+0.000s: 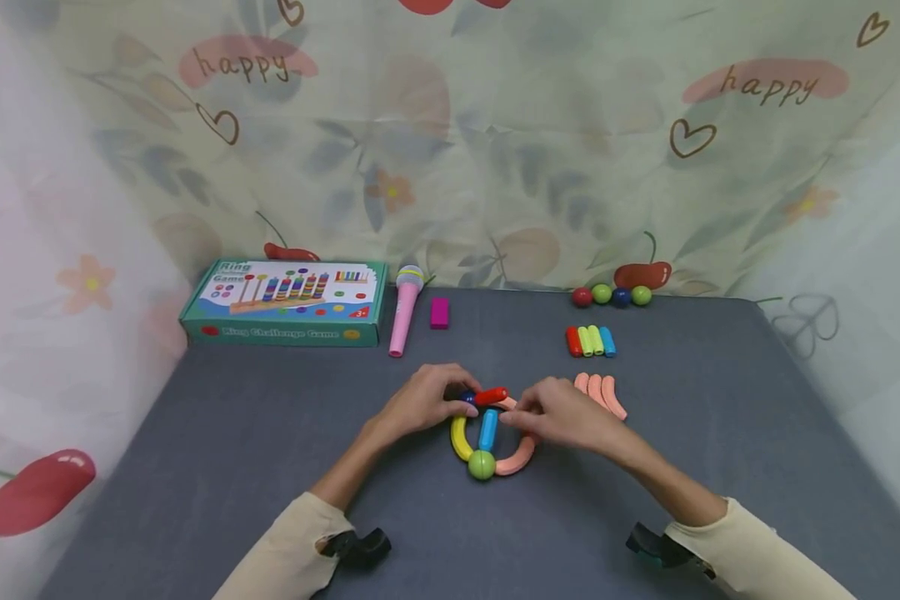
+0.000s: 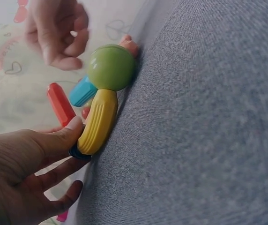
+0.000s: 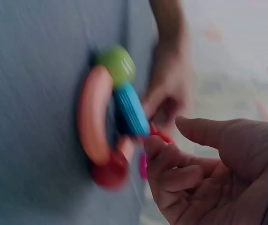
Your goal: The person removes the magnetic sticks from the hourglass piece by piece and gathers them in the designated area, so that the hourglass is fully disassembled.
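A ring of joined rods and balls is set on the dark grey tabletop, between the two hands. Its near end is formed by a green ball, to which a yellow curved rod, a pink curved rod and a blue straight rod are joined. At the far left, a dark blue ball is partly covered by fingers; from it a red rod is pointed rightward. A red ball is hidden behind the right hand in the head view and is shown, blurred, only by the right wrist camera. The far pink rod is mostly covered too.

The dark blue ball is pinched by the left hand, thumb on the near side, with the outer fingers spread. The right hand is held palm inward, its thumb parted from the bent fingers and nothing seen gripped; whether the blue rod's tip is touched cannot be told. Both forearms are angled inward, their cream sleeves cut off by the lower edge.

Beyond the right hand, pink curved rods are partly masked by it; farther back, short rods and loose balls are lined up. At the back left, a magenta block, a toy microphone and a game box are placed.
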The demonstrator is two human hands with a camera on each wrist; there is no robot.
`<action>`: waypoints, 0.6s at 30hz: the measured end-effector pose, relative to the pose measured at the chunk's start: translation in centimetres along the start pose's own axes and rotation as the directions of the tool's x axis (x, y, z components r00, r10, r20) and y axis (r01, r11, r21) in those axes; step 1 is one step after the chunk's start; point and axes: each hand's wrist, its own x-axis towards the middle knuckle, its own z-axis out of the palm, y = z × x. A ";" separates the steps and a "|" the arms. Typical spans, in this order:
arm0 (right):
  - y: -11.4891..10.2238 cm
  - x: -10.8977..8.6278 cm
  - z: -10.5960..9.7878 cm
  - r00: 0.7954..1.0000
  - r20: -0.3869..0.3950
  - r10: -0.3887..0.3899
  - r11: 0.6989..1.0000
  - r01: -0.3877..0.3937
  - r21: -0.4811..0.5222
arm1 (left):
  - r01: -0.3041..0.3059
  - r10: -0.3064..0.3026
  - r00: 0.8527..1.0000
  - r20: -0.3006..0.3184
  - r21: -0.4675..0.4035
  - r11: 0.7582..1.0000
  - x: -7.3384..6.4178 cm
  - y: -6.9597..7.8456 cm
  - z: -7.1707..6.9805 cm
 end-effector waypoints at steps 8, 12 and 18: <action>-1.0 0.3 4.5 0.993 -0.034 0.110 0.994 -0.110 0.020 | 0.005 -0.005 1.000 0.007 -0.008 1.000 -0.1 0.0 -0.1; -0.8 0.3 4.7 0.991 -0.069 0.112 0.992 -0.107 0.067 | 0.049 -0.048 0.999 0.022 -0.024 0.999 -0.1 0.0 -0.2; -0.7 -0.4 4.5 0.991 -0.121 0.063 0.996 -0.054 0.077 | 0.080 -0.079 0.996 0.030 -0.032 0.996 -0.2 0.0 -0.4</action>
